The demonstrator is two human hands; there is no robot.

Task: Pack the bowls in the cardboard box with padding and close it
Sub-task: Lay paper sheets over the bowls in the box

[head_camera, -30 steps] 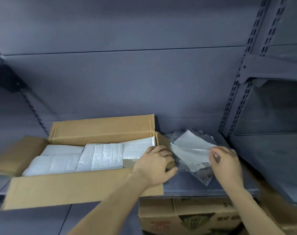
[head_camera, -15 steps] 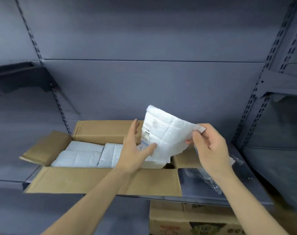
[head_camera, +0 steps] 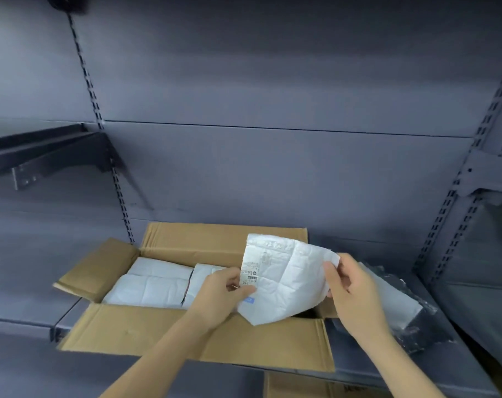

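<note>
Pinching the quilted white padding sheet (head_camera: 284, 280) in both hands (head_camera: 227, 291) (head_camera: 350, 285) at lower centre, we risk snagging it on the open brown cardboard box (head_camera: 186, 331).

A white padded sheet (head_camera: 284, 280) carries a small printed label (head_camera: 251, 272) at its nine o'clock edge; the print is too blurred to read. A small blue mark (head_camera: 249, 300) sits below it.

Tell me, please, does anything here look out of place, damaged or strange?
Nothing looks damaged or spilled. The cardboard box sits open on the shelf with white padded packets lying flat inside. Both hands, left and right, hold one creased white packet above the box's right end. A crumpled clear plastic bag lies beside the box.
</note>
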